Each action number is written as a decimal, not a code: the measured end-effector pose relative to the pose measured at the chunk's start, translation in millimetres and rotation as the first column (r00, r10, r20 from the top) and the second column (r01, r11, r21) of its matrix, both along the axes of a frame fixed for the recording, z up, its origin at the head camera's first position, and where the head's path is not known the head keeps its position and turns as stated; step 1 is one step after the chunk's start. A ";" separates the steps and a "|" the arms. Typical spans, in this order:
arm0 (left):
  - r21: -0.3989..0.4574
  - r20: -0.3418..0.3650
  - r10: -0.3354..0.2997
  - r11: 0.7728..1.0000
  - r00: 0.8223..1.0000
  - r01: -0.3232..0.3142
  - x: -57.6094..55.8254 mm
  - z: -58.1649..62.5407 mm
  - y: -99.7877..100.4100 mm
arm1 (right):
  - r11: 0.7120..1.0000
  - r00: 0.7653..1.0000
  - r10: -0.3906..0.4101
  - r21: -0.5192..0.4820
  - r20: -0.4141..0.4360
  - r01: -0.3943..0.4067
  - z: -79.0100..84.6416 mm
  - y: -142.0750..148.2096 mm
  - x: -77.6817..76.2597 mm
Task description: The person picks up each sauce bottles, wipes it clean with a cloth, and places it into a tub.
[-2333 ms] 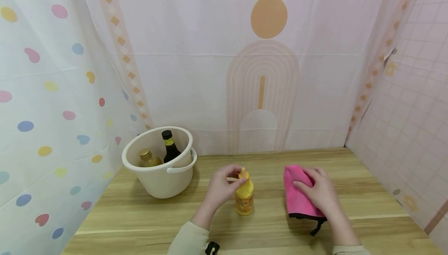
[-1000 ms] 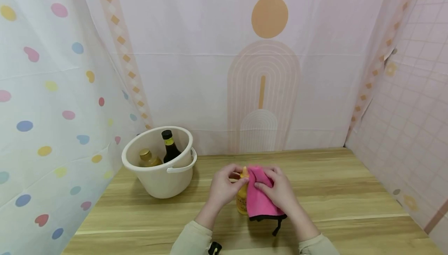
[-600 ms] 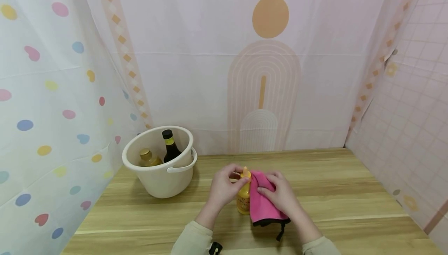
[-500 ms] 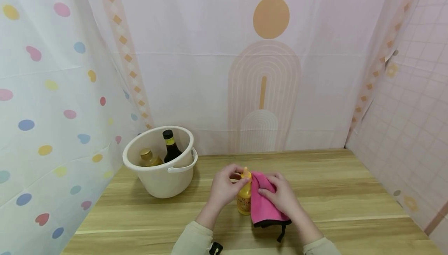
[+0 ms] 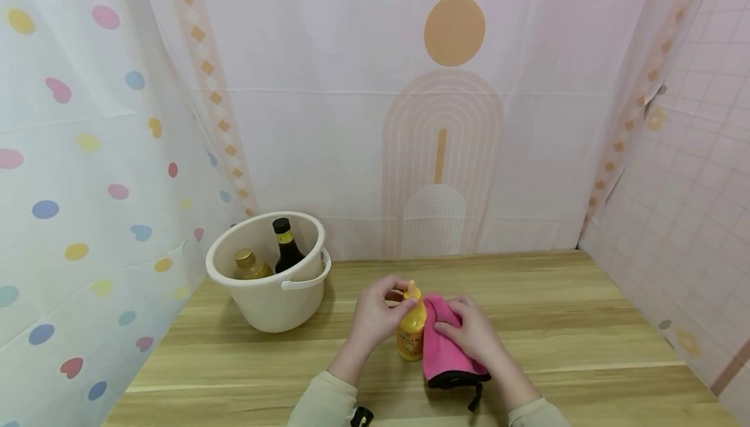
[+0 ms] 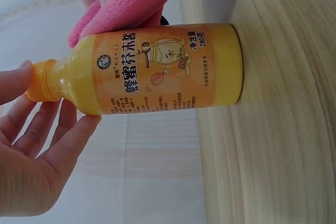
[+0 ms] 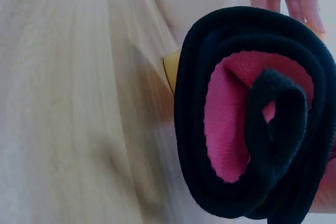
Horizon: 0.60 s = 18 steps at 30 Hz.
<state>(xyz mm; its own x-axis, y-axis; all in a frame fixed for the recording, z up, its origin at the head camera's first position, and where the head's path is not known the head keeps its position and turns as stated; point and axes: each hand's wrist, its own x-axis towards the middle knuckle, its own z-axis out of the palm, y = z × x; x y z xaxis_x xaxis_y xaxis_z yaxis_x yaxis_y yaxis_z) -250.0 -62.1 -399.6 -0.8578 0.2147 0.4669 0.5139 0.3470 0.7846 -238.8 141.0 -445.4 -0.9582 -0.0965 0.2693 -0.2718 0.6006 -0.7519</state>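
Note:
My left hand (image 5: pixel 377 313) pinches the orange-yellow cap of a yellow squeeze bottle of sauce (image 5: pixel 410 332), thumb on one side and fingers on the other. The bottle stands upright on the table; its printed label (image 6: pixel 157 72) faces the left wrist camera. My right hand (image 5: pixel 473 332) grips a folded pink cloth (image 5: pixel 445 355) with black edging, which lies against the bottle's right side. In the right wrist view, the black trim (image 7: pixel 194 182) and a black loop (image 7: pixel 299 124) of the cloth fill the middle and cover most of the bottle.
At the left stands a cream bucket (image 5: pixel 275 310) with a handle (image 5: pixel 307 282). Inside are a dark bottle (image 5: pixel 287 251) with a black cap and a gold-capped bottle (image 5: pixel 252 267). Patterned curtains (image 5: pixel 328 153) hang behind the wooden table (image 5: pixel 556 323) and at both sides.
My right hand has brought the cloth leftward onto the bottle, then slid it down along the right side and slightly away. The left hand has kept its hold on the cap.

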 end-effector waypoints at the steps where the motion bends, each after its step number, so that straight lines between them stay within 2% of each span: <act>1: -0.002 -0.001 0.000 1.000 1.000 0.000 -0.2 -0.2 -0.1 | 1.000 1.000 0.002 0.018 0.002 -0.003 -0.9 0.3 -0.3; 9: -0.005 0.005 0.003 1.000 1.000 -0.003 0.1 0.8 0.1 | 0.985 0.999 0.046 0.166 -0.009 -0.044 -4.0 0.2 -3.9; 15: 0.001 0.006 -0.007 1.000 1.000 0.007 0.2 0.8 -0.5 | 0.946 0.997 0.076 0.319 -0.020 -0.066 -4.8 -2.3 -7.1; 18: 0.001 0.010 -0.007 1.000 1.000 0.007 -0.1 0.7 -0.6 | 0.929 0.996 0.084 0.363 -0.022 -0.070 -5.6 -2.9 -7.2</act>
